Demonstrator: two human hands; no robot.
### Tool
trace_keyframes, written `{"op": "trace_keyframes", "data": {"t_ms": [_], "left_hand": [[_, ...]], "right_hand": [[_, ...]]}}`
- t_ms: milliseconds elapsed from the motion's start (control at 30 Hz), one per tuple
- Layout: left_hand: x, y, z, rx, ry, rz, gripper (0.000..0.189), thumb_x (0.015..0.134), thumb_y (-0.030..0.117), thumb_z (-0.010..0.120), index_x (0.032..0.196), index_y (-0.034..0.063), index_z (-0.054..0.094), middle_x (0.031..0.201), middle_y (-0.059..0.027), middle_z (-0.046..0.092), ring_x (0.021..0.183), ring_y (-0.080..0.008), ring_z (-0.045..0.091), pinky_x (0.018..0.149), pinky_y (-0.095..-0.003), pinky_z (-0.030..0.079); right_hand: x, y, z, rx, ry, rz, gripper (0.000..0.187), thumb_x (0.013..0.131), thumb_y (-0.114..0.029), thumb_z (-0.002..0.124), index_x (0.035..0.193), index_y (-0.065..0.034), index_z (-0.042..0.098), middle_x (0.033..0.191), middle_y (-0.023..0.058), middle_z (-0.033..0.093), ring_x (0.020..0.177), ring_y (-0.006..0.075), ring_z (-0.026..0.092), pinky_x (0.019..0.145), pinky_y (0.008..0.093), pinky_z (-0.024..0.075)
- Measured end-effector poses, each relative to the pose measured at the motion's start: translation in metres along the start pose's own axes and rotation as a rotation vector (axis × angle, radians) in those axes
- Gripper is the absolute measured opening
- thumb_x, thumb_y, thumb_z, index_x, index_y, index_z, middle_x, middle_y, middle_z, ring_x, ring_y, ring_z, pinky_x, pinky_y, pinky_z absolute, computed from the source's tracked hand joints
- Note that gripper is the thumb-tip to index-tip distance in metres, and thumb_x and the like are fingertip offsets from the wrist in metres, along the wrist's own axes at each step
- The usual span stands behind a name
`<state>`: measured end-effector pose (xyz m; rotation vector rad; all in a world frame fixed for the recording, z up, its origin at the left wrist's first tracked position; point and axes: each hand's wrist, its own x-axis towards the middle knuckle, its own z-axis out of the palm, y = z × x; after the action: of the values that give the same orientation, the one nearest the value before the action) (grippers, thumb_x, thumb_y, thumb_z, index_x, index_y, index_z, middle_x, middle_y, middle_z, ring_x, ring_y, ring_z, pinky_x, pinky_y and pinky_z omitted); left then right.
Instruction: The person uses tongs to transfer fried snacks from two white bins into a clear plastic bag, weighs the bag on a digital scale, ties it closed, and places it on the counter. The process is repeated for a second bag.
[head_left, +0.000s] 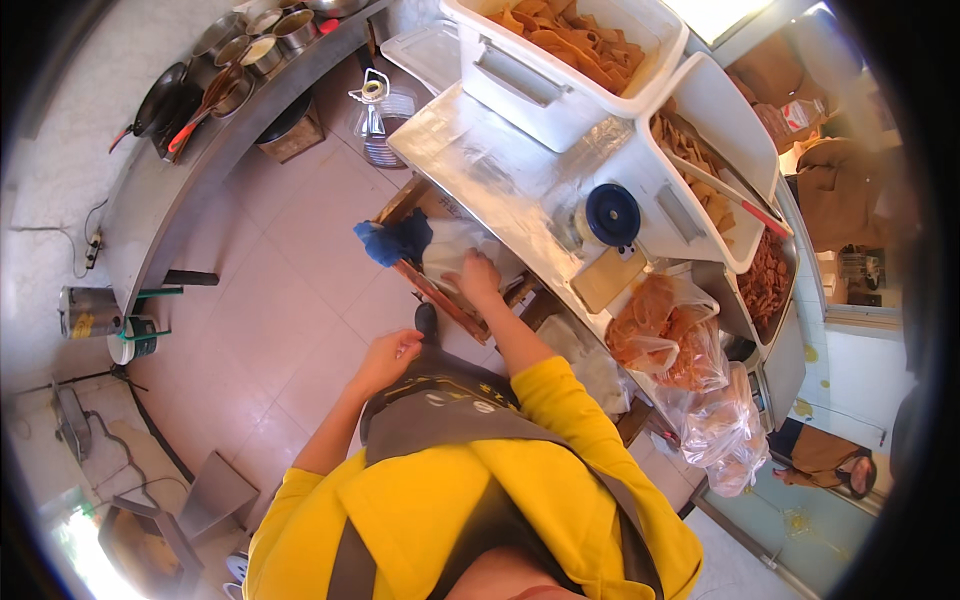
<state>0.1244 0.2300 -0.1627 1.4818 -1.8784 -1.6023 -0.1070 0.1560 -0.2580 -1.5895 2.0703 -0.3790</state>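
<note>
My right hand (478, 279) reaches down onto a whitish plastic bag (454, 244) on a wooden stool or crate (442, 296) beside the metal-topped table; whether its fingers grip the bag is not clear. A blue cloth or bag (396, 236) lies at the left end of that wooden piece. My left hand (392, 358) is held in front of my apron, its fingers curled, with nothing visible in it. On the table (499, 180) near my right arm are a phone (609, 279), a jar with a dark blue lid (613, 215) and clear bags of reddish-orange food (664, 330).
White tubs (517, 97) of brown fried pieces and a metal tray of reddish food (765, 281) line the table. Plastic jugs (381, 127) stand on the floor. A steel counter (180, 187) holds pots and pans. A person (825, 459) is beyond the glass at right.
</note>
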Motion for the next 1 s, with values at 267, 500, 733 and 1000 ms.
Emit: {"op": "trace_keyframes", "data": {"t_ms": [267,500,733,1000], "left_hand": [[0.043,0.002,-0.078,-0.001,-0.015,-0.033,0.024,0.090,0.017,0.065,0.110,0.0034,0.065,0.098,-0.0121,0.070,0.089,-0.0198,0.067,0.079,-0.0310,0.053],[0.103,0.100,-0.080,0.024,0.211,0.492,0.073,0.074,0.012,0.078,0.137,0.0048,0.041,0.147,-0.0161,0.036,0.137,-0.0297,0.035,0.107,-0.0361,0.034],[0.126,0.218,-0.083,-0.771,0.018,-0.011,0.007,0.095,0.016,0.060,0.094,0.0086,0.062,0.063,0.0009,0.055,0.057,-0.0050,0.051,0.050,-0.0196,0.041],[0.092,0.314,-0.139,-1.495,-0.448,0.052,0.018,0.099,0.020,0.053,0.087,0.0091,0.060,0.058,0.0046,0.051,0.042,-0.0063,0.045,0.033,-0.0200,0.035]], "right_hand": [[0.013,0.011,0.004,-0.012,-0.065,0.152,0.021,0.081,-0.028,0.070,0.081,-0.0073,0.066,0.084,0.0134,0.066,0.085,0.0258,0.067,0.070,0.0384,0.0523],[-0.070,-0.025,-0.170,1.759,-0.319,-0.073,0.016,0.088,-0.016,0.060,0.081,-0.0020,0.062,0.082,0.0032,0.063,0.077,0.0136,0.057,0.073,0.0266,0.0441],[-0.048,-0.025,-0.207,2.529,0.118,0.014,0.043,0.095,-0.036,0.052,0.118,-0.0002,0.054,0.114,0.0158,0.061,0.107,0.0292,0.058,0.096,0.0433,0.0478],[-0.048,-0.080,-0.231,1.475,-0.243,-0.533,0.082,0.073,-0.023,0.083,0.141,-0.0041,0.041,0.136,0.0136,0.049,0.127,0.0248,0.047,0.107,0.0406,0.0373]]}}
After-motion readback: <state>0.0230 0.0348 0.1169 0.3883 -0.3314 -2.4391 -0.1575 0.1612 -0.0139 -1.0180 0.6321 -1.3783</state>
